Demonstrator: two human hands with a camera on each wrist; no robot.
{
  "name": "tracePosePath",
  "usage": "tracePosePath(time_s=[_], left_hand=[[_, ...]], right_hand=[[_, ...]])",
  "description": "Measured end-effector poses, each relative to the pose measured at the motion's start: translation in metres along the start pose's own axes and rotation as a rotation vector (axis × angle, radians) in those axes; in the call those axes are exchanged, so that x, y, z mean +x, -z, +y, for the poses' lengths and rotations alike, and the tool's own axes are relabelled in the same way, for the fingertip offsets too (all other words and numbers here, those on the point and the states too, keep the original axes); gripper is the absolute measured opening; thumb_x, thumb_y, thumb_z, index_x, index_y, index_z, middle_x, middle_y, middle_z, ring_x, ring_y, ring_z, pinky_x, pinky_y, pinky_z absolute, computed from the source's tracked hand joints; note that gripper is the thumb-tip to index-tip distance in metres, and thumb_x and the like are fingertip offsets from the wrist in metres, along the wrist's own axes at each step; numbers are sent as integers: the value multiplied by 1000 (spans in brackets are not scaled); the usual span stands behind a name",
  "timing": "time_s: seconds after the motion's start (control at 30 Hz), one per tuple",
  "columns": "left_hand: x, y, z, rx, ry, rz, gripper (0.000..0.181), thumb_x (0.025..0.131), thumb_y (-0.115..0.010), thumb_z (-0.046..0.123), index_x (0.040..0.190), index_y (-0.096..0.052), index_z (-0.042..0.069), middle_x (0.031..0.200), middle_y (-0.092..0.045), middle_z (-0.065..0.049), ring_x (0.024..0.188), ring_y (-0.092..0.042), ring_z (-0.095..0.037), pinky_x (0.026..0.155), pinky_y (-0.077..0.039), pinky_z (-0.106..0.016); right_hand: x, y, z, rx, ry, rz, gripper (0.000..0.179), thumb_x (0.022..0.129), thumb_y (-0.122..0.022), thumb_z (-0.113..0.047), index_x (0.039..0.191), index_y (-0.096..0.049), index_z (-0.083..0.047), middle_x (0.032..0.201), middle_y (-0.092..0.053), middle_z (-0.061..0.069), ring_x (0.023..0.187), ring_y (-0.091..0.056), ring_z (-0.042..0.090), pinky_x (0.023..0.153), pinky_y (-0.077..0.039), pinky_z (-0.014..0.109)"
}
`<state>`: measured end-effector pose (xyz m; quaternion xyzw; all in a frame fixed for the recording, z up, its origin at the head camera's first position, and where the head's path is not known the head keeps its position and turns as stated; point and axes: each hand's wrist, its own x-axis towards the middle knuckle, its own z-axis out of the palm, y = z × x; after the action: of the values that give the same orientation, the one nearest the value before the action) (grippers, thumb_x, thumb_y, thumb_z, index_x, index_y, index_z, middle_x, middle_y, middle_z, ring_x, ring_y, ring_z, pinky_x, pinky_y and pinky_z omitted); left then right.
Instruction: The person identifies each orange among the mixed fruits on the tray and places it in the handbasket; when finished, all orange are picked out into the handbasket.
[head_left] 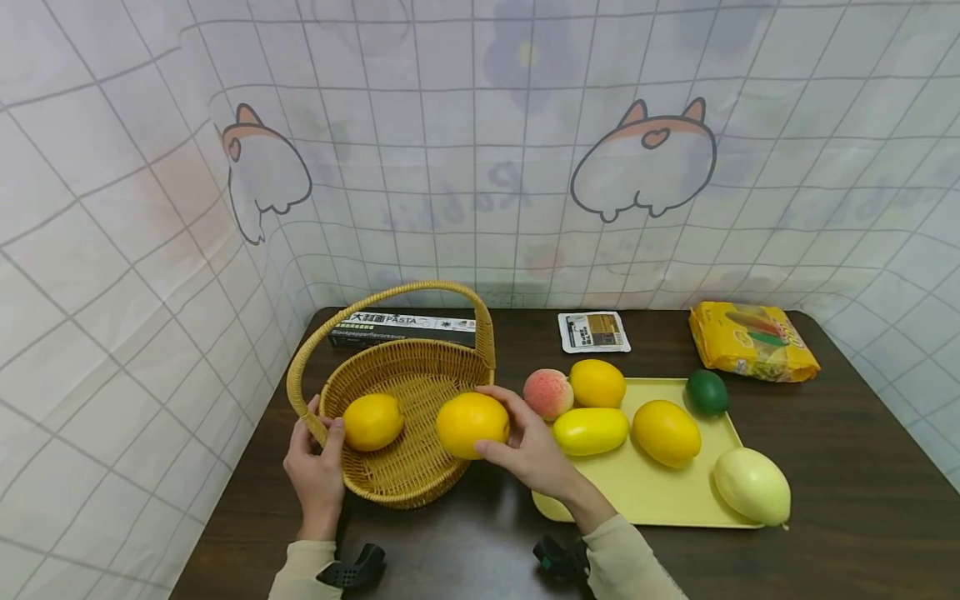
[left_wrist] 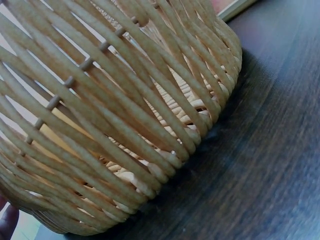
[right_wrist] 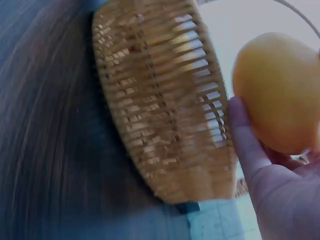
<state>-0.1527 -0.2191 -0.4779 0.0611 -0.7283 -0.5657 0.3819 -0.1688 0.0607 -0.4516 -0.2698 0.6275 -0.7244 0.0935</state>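
Nearest, left hand (head_left: pixel 315 475) grips the wicker basket (head_left: pixel 416 487) at its left rim; right hand (head_left: pixel 534 450) holds a yellow fruit (head_left: pixel 468 425), apparently above the basket's right side. Gridded cloth (head_left: pixel 457 250) rises at the far edge of the dark table (head_left: pixel 465 550); a yellow tray (head_left: pixel 645 496) lies right.

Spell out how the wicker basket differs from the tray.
The basket is woven and tan; the tray is plain and pale yellow. The basket has a tall arched handle; the tray shows none. The basket is deep, the tray shallow. Both have yellow fruit in them.
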Motion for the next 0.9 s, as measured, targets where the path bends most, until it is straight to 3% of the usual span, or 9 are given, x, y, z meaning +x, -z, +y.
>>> tracePosePath(time_s=[0.17, 0.4, 0.63, 0.9], left_hand=[[0, 0, 0, -7, 1, 2, 12, 90, -64, -1, 90, -58, -12, 132, -58, -24, 113, -55, -40, 83, -40, -11], [0, 0, 2, -8, -2, 6, 12, 90, -64, -3, 89, -58, -12, 132, -58, -25, 115, -54, -41, 84, -40, -10], [1, 0, 3, -18, -6, 5, 10, 89, -64, -5, 89, -58, -12, 132, -58, -25, 118, -53, -41, 85, -40, -9], [0, 0, 4, 2, 4, 9, 10, 90, -64, -3, 90, -59, -11, 131, -58, -24, 113, -55, -40, 82, -40, -10]], right_hand=[[9, -10, 0, -17, 11, -35, 62, 90, -66, -2, 145, -37, -8, 140, -42, 16, 112, -54, 26, 92, -50, 32], [20, -24, 2, -118, 10, -50, 60, 90, -67, -7, 144, -41, -11, 139, -45, 11, 108, -56, 24, 88, -52, 32], [30, -41, 2, -186, -26, -94, 61, 87, -71, -12, 142, -44, -13, 137, -49, 6, 107, -56, 20, 86, -53, 31], [47, -48, 4, -414, -39, -164, 61, 84, -73, -30, 138, -50, -16, 130, -55, -3, 101, -55, 12, 86, -49, 30]])
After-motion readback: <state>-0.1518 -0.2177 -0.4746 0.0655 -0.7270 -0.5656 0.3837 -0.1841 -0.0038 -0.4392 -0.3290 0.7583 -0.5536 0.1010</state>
